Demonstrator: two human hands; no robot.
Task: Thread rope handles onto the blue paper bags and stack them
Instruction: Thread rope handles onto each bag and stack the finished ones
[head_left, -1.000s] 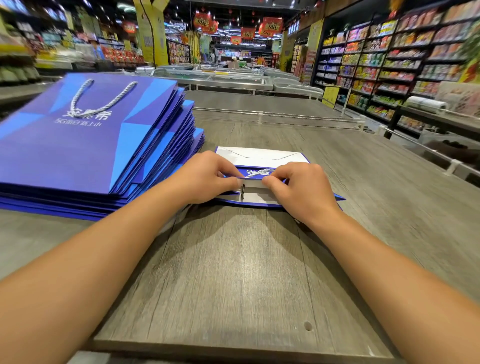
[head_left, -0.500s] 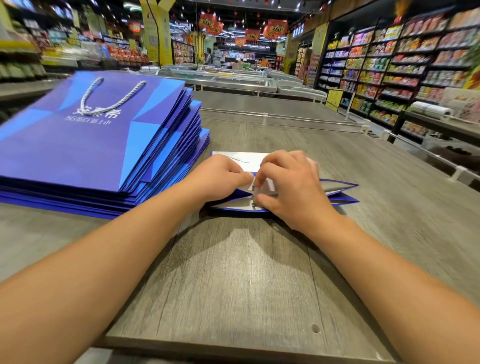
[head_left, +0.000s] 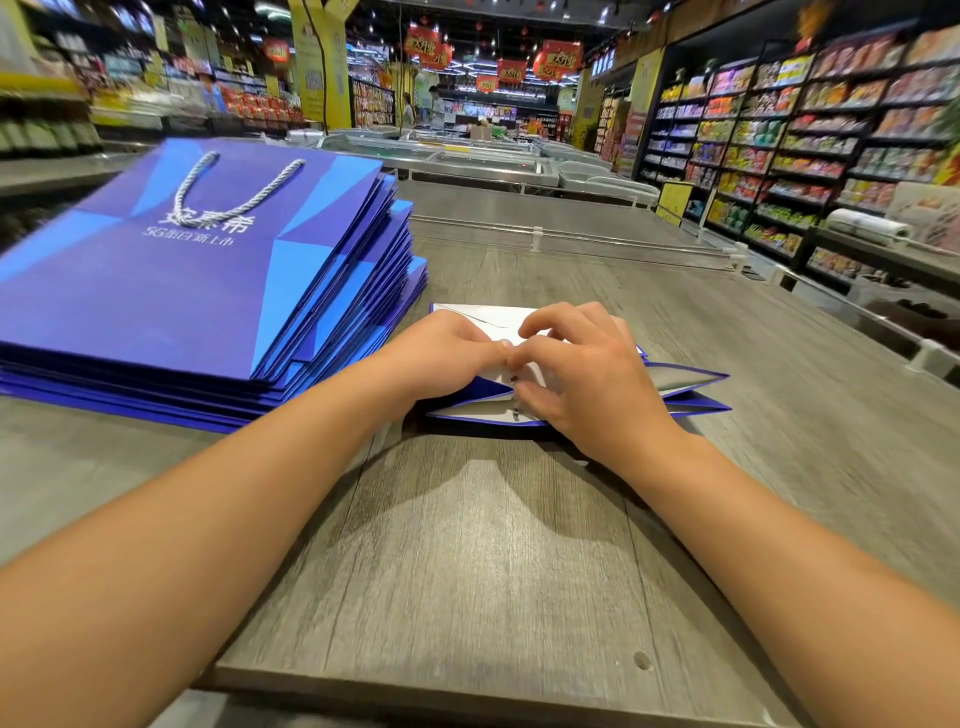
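Both hands are working at the open mouth of a flat blue paper bag (head_left: 691, 376), which is lying on the grey wood-grain table (head_left: 467, 545) with its mouth facing the person. The left hand (head_left: 447, 353) is resting on the left part of the bag, its fingers curled and its thumb and fingertip pinching together at the bag's upper edge. The right hand (head_left: 582, 374) is sitting just right of it, touching it at the fingertips, with fingers bent and narrow over the white inner flap; the thumb is pressing at the lower lip of the mouth. A small dark bit is showing between the thumb and fingers, too small to identify. What exactly each hand is pinching cannot be told, though the grip is falling on the bag's edge. No rope is showing at the hands.

To the left of the bag, just beside it, a stack of blue bags (head_left: 218, 291) is standing on the same table. The top bag is carrying a white rope handle (head_left: 234, 192) lying flat in a loop above white printed characters. Beyond the bag, chest freezers (head_left: 467, 161) are lining the aisle. To the right of the bag, well apart, stocked shelves (head_left: 810, 140) are running along the wall.
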